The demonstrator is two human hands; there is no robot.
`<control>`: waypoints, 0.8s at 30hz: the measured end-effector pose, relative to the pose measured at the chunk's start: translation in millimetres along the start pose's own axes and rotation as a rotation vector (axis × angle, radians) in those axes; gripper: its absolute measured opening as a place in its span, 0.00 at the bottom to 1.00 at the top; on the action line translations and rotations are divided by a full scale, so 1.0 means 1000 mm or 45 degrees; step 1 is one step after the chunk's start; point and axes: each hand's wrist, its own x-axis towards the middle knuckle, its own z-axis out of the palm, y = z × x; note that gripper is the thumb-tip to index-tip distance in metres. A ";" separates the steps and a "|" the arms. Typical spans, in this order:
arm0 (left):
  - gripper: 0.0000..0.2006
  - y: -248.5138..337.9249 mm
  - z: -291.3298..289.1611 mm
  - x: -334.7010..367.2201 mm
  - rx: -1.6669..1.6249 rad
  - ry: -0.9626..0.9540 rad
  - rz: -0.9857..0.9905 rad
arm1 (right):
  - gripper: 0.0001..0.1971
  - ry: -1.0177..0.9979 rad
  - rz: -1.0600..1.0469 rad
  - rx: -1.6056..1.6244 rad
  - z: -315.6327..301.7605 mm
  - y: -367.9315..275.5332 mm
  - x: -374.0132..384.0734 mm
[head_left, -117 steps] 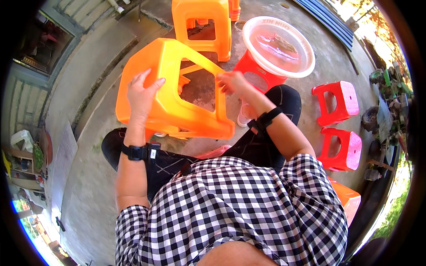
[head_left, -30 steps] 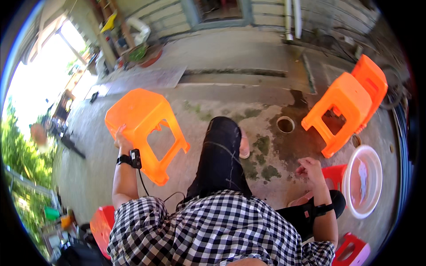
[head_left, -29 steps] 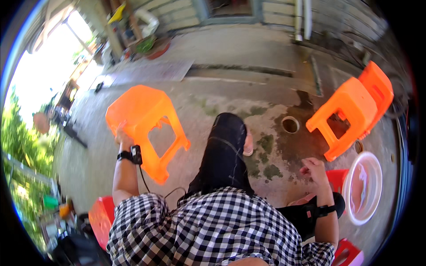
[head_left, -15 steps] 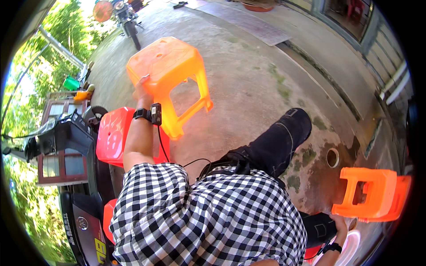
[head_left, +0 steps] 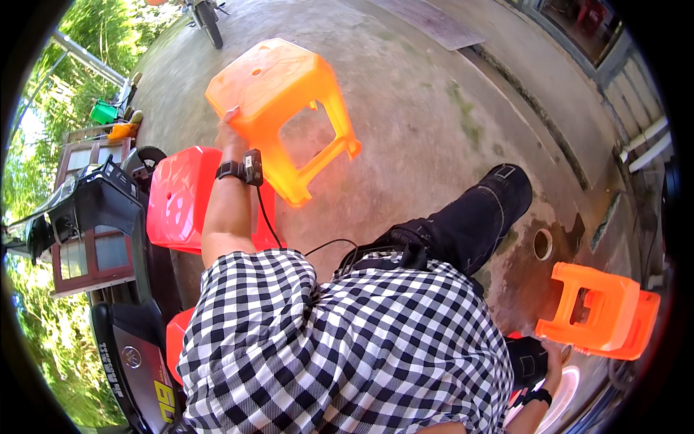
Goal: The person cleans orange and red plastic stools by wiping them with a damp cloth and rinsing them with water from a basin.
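Note:
My left hand [head_left: 230, 135] grips the near edge of a yellow-orange plastic stool [head_left: 278, 83]. That stool is held out ahead of me, tilted, with its seat toward the upper left and its legs toward the lower right. Far to my right, my right hand [head_left: 553, 356] is closed at the leg end of an orange plastic stool [head_left: 603, 307]. A second orange stool piece [head_left: 647, 325] shows behind it, apparently nested with it. Most of my right fingers are hidden. Beneath my left forearm stands a red plastic stool [head_left: 181, 195].
A dark scooter [head_left: 137, 354] stands close on my left, with another red piece [head_left: 176, 340] beside it. A pink basin [head_left: 567, 398] sits near my right hand. One round hole or pot [head_left: 542, 244] marks the wet concrete. Farther off are a motorcycle wheel [head_left: 210, 25] and a doorway [head_left: 582, 29].
The view has shifted forward over the ground, so the motorcycle has slid toward the top edge. My left hand still grips the yellow-orange stool, now slightly higher in view. My right hand stays on the orange stool.

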 end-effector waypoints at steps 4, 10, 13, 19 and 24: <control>0.21 0.000 -0.003 0.012 0.024 0.119 0.050 | 0.15 -0.026 0.061 0.043 -0.010 0.028 0.007; 0.15 0.024 -0.006 0.020 0.009 0.175 0.240 | 0.15 0.022 0.075 0.132 -0.009 0.046 0.005; 0.14 0.042 -0.018 0.027 0.061 0.300 0.344 | 0.15 0.014 0.072 0.162 -0.008 0.050 0.009; 0.13 0.054 -0.054 0.027 0.197 0.438 0.411 | 0.15 0.008 0.085 0.170 -0.014 0.051 0.014; 0.13 0.054 -0.098 0.053 0.202 0.375 0.412 | 0.15 0.014 0.095 0.229 -0.014 0.042 0.013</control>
